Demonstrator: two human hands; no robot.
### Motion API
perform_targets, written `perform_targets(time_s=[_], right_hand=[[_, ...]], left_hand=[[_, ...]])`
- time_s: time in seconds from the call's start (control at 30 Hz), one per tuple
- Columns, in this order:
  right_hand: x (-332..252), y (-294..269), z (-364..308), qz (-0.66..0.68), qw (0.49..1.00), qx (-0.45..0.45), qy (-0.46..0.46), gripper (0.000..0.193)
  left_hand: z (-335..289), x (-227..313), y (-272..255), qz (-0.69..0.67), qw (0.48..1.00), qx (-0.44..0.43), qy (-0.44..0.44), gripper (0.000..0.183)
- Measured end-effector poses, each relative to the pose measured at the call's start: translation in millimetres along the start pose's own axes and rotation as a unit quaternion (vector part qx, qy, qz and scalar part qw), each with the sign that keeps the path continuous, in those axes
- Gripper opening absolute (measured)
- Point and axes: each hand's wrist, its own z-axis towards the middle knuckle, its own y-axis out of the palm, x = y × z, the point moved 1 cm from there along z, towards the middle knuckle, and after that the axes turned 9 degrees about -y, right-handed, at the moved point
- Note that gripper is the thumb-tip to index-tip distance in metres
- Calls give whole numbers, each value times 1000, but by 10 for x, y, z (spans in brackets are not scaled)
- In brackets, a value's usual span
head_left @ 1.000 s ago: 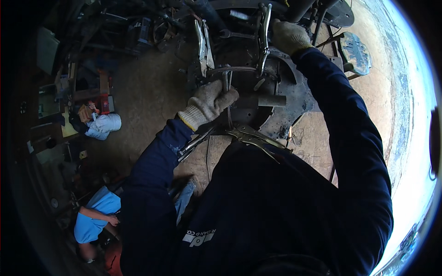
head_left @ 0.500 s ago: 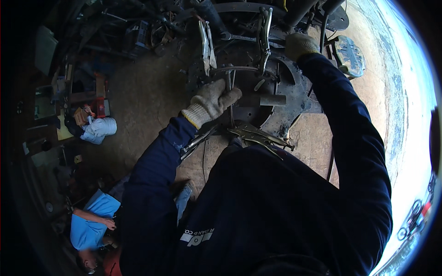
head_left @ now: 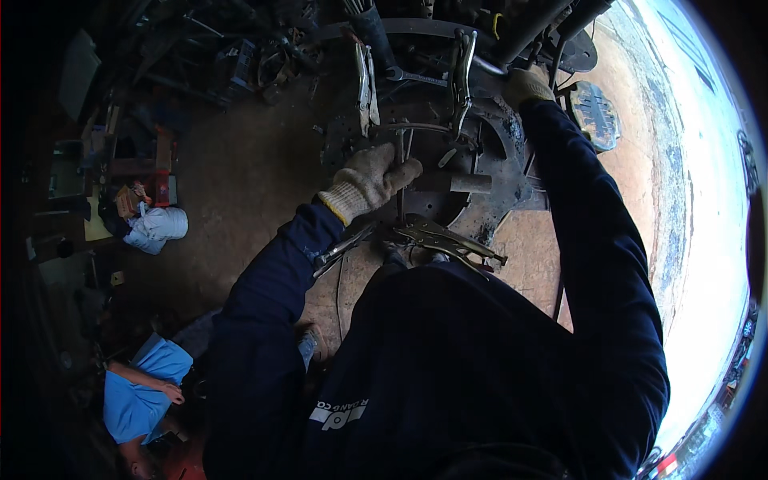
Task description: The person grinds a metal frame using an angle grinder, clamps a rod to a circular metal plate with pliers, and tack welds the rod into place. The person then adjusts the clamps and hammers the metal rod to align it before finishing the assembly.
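Note:
My left hand (head_left: 370, 178), in a pale knit glove, is closed around a thin upright metal rod (head_left: 403, 138) over a dark round metal plate assembly (head_left: 500, 160). My right hand (head_left: 530, 86), also gloved, is at the far right beside a dark post; its fingers are hidden. Locking pliers stand on the assembly's far side, one left (head_left: 366, 84) and one right (head_left: 462, 84). Another pair of locking pliers (head_left: 448, 240) lies at the near edge. Between the far pliers rests a combination wrench (head_left: 416, 78). A short pipe (head_left: 470, 184) lies right of my left hand.
Dark metal tubes (head_left: 536, 32) rise at the far right. A stool-like worn pad (head_left: 595, 116) stands beyond my right forearm. At left are a pale cloth bundle (head_left: 164, 226) and a red box (head_left: 163, 189). A person in a blue shirt (head_left: 144, 392) is at the lower left.
My right hand has shifted slightly nearer and to the right. A bright glint now shows just left of it. My left hand keeps its place on the rod, and the view has turned slightly.

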Motion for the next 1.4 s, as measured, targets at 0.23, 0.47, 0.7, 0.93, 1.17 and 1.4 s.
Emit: perform_targets(time_s=[0.23,0.47,0.7,0.93,1.17,1.4], right_hand=[[-74,-91,-365,224,959,148,94,39],[-609,-804,-1561,701,665,203,-162,47],[-1046,-913,-2521,830,539,-76,-120,43],[-1700,-945,-3031,637,767,80,6,85],[-2517,-662,-3280,631,712,170,255,47],[-2887,-470,-3200,707,617,209,276,46]], left_hand=[[-174,217,-153,29,999,0,-15,54],[-311,190,-168,1,997,60,44,48],[-195,223,-256,-38,998,-51,-13,53],[-93,43,-341,-170,976,-123,59,48],[-124,35,-446,-189,953,-222,82,32],[-145,-37,-439,-113,959,-203,161,31]])
